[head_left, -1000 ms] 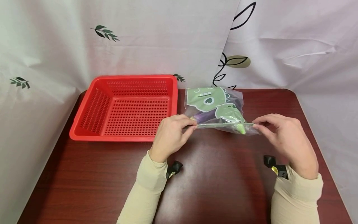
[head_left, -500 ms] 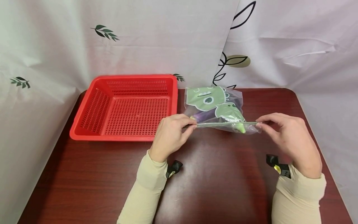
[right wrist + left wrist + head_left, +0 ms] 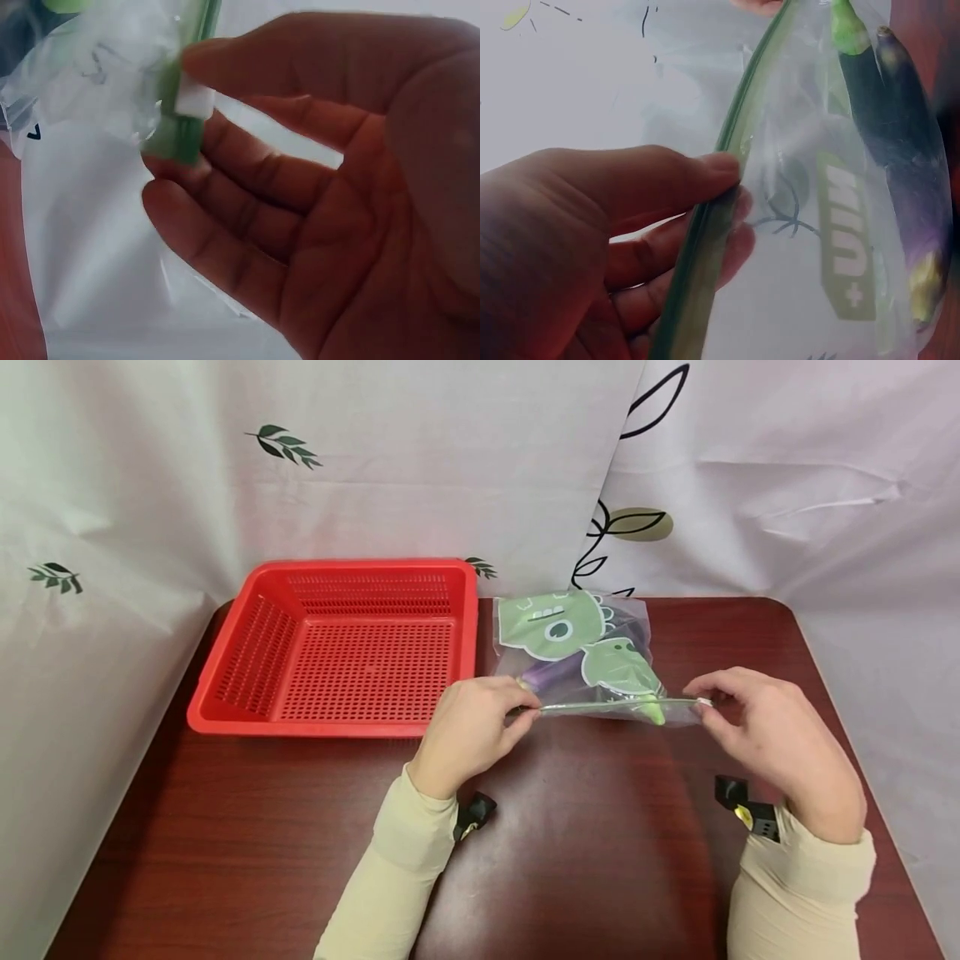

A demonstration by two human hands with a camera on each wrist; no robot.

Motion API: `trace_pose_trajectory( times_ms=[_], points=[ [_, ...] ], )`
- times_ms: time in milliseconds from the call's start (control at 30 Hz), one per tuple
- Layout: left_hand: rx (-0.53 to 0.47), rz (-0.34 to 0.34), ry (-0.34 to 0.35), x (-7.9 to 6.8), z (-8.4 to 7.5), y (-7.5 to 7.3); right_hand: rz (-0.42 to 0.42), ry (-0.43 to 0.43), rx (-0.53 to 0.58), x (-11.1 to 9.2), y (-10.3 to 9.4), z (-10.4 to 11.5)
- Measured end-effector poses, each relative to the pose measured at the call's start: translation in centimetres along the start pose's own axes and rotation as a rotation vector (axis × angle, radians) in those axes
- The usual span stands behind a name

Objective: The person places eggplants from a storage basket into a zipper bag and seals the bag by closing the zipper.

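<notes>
A clear zip bag (image 3: 555,635) with green cartoon prints lies at the back of the table, its mouth edge lifted toward me. Inside it are eggplants; a purple one (image 3: 553,672) shows through the plastic, and in the left wrist view a dark eggplant (image 3: 870,94) has a bright green stem end. My left hand (image 3: 471,731) pinches the green zip strip (image 3: 731,142) at its left end between thumb and fingers. At the other end my right hand (image 3: 783,747) pinches the strip, with its thumb on a small white slider (image 3: 194,100).
A red perforated plastic basket (image 3: 367,668) stands left of the bag, close to my left hand. White patterned cloth (image 3: 390,460) hangs behind and beside the dark red wooden table (image 3: 247,843). Wrist cameras (image 3: 757,818) stick out from both sleeves.
My right hand has moved a little to the right along the zip strip. My left hand has shifted slightly right and nearer to me, drawing the bag's mouth edge along.
</notes>
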State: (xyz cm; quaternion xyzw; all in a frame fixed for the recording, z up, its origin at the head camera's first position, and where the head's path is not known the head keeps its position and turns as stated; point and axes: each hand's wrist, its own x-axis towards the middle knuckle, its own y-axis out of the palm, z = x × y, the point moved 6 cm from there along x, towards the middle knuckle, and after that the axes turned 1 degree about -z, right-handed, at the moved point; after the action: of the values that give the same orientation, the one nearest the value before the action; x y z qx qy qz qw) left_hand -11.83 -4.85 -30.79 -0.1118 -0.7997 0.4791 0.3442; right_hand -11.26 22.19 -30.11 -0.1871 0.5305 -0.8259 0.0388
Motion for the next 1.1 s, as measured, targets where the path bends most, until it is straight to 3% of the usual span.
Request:
trace_pose_trajectory(
  times_ms=[300, 600, 1100],
  points=[
    [0.076, 0.288, 0.034, -0.1, -1.4, 2.4, 0.136, -0.090, 0.018, 0.5, 2.0, 0.9],
    [0.034, 0.464, -0.003, -0.7, -1.7, 4.1, 0.312, -0.050, 0.032, 0.7, 4.3, 1.4],
    [0.083, 0.649, -0.050, -1.7, -1.8, 7.2, 0.283, -0.030, 0.012, 1.2, 5.5, 2.5]
  ],
)
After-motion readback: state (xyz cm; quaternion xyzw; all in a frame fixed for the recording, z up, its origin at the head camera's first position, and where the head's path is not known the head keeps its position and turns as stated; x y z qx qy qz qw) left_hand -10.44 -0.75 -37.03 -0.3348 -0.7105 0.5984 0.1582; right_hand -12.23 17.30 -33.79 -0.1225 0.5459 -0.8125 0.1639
